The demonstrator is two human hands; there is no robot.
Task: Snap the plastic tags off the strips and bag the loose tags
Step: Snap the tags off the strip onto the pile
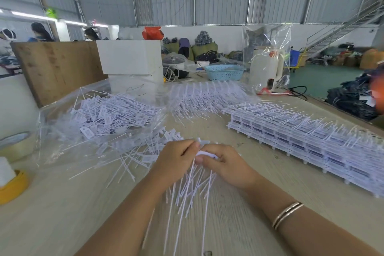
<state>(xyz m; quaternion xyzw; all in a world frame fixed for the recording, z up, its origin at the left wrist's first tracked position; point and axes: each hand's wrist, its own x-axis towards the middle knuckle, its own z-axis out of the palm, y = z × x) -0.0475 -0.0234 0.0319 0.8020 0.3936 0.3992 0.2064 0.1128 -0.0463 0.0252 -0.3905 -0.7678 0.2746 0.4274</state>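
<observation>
Broad wooden table [239, 224], serving as workbench. Stacked strips [311, 141] along the right edge, near for the next pick. Open clear bag [99, 114] to the left, holding loose tags [104, 110], mouth toward the work for easy sweeping-in. More loose tags [149, 151] spilled between bag and hands. Left hand [176, 158] and right hand [226, 164] touching, each pinching a strip bundle [204, 153], tails fanning downward; probably mid-snap.

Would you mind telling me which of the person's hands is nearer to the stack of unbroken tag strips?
Right. The right hand is on the side of the stack of strips; the left hand is beyond it, toward the clear bag.
</observation>
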